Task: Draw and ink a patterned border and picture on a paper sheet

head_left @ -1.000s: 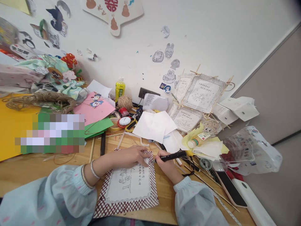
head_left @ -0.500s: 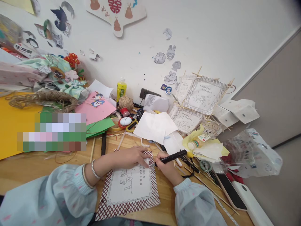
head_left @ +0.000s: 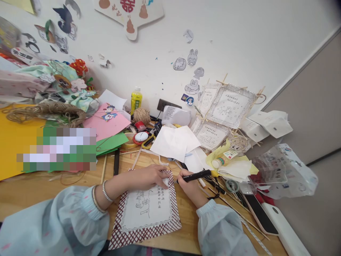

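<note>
A white sheet of paper (head_left: 149, 217) with line drawings, handwritten characters and a dark red cross-hatched border lies on the wooden table in front of me. My left hand (head_left: 153, 176) rests flat on its upper part, fingers spread over the paper. Just beyond the sheet's right edge, my right hand (head_left: 188, 185) grips a black marker pen (head_left: 197, 175). The marker's rear end points right, and its tip is mostly hidden by the fingers near the border.
Loose white papers (head_left: 173, 142), a twine ball (head_left: 141, 116) and a yellow bottle (head_left: 136, 101) stand behind. Framed drawings (head_left: 228, 106) lean at the right. Thin sticks (head_left: 239, 213) and a phone (head_left: 261, 215) lie right. Coloured paper (head_left: 21, 142) covers the left.
My right hand with the marker has shifted slightly off the paper's right border. My left hand stays on the sheet. The whole view has moved a little.
</note>
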Available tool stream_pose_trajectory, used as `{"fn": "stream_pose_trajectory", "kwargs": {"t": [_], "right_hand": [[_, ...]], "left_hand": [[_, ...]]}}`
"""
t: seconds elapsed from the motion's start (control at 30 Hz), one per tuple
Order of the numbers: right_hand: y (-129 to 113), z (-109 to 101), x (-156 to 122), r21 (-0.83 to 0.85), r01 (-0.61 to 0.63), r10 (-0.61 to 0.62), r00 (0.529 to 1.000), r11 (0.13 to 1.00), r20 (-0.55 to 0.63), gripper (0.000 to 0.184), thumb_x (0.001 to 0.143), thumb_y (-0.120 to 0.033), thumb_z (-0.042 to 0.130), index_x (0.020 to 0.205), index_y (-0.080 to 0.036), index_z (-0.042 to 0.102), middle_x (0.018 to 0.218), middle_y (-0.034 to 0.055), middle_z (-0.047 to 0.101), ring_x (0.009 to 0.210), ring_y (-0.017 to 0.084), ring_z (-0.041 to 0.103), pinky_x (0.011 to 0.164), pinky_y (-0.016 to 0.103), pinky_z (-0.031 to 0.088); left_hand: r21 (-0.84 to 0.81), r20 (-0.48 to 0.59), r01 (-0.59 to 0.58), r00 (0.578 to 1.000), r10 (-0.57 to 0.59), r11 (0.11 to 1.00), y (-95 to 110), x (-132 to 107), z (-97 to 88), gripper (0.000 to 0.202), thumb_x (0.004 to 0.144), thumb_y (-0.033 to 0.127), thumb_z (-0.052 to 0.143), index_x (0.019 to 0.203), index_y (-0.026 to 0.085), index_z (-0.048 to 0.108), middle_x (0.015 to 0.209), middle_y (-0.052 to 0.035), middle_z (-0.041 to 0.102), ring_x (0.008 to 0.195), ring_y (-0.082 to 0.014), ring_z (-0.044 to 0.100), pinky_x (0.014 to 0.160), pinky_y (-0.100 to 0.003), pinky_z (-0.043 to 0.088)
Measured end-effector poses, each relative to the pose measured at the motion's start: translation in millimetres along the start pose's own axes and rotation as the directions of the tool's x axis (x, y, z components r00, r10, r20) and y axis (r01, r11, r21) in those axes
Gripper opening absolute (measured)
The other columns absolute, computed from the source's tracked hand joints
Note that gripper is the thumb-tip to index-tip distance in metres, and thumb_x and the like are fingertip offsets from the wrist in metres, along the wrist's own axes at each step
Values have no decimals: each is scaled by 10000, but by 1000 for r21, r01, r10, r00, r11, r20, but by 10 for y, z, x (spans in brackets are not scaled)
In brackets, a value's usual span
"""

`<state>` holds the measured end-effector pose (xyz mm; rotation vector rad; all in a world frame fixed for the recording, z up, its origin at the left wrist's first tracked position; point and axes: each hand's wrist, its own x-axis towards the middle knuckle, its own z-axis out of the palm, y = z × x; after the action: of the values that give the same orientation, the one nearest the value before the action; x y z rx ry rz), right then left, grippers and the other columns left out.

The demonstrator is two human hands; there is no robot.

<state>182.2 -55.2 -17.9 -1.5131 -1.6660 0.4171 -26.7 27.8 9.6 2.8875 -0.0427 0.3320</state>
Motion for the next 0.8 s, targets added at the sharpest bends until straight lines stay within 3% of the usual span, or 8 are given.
{"fn": "stream_pose_trajectory", "kwargs": {"t": [0.13, 0.27, 0.37, 0.5, 0.67, 0.8], "right_hand": [[-35, -39, -3, 57, -38, 39, 999, 998, -16, 189, 738, -251, 432, 565, -229, 359, 525, -50, 384, 537, 138, 391, 532, 264, 324], [-93, -45, -28, 114, -80, 74, 996, 990, 58, 195, 733, -243, 437, 547, -229, 383, 478, -52, 408, 508, 134, 408, 519, 258, 338], [-107, -28, -40, 85, -43, 34, 994, 995, 107, 215, 720, -232, 441, 513, -225, 384, 479, -46, 420, 508, 132, 419, 525, 261, 334], [-83, -9, -52, 75, -3, -4, 994, 997, 106, 232, 731, -223, 442, 508, -223, 378, 488, -46, 415, 509, 132, 416, 524, 262, 326], [-40, 6, -62, 51, 61, -68, 983, 997, 168, 251, 764, -216, 450, 526, -219, 372, 519, -45, 417, 539, 132, 422, 537, 256, 318], [-2, 27, -45, 51, 53, -58, 993, 997, 102, 245, 765, -236, 449, 542, -222, 348, 532, -46, 380, 547, 131, 395, 532, 254, 302]], "left_hand": [[-1, -28, -3, 1000, 2, 1000, -16, -13, 20, 520, 805, -67, 486, 1151, 277, 668, 1327, -51, 558, 1337, -290, 365, 1056, -409, 357], [28, -79, -11, 997, 13, 1000, -15, -27, 16, 514, 790, -70, 509, 1122, 284, 678, 1297, -60, 580, 1333, -296, 370, 1049, -435, 361], [42, -86, -15, 996, 18, 999, 18, -16, -19, 465, 794, -62, 518, 1075, 262, 696, 1292, -73, 581, 1314, -308, 393, 1035, -450, 370], [-54, -127, -90, 988, 82, 994, 60, 17, -59, 430, 847, -17, 493, 1066, 294, 692, 1237, -47, 622, 1211, -214, 517, 1045, -368, 364], [-134, -126, -90, 989, 73, 987, 32, 18, -26, 426, 854, 16, 505, 1113, 309, 674, 1223, -50, 631, 1159, -206, 557, 1037, -370, 370], [-125, -132, -98, 988, 81, 987, 23, 7, -18, 436, 851, 7, 501, 1105, 315, 676, 1219, -48, 631, 1162, -211, 550, 1023, -372, 378]]}}
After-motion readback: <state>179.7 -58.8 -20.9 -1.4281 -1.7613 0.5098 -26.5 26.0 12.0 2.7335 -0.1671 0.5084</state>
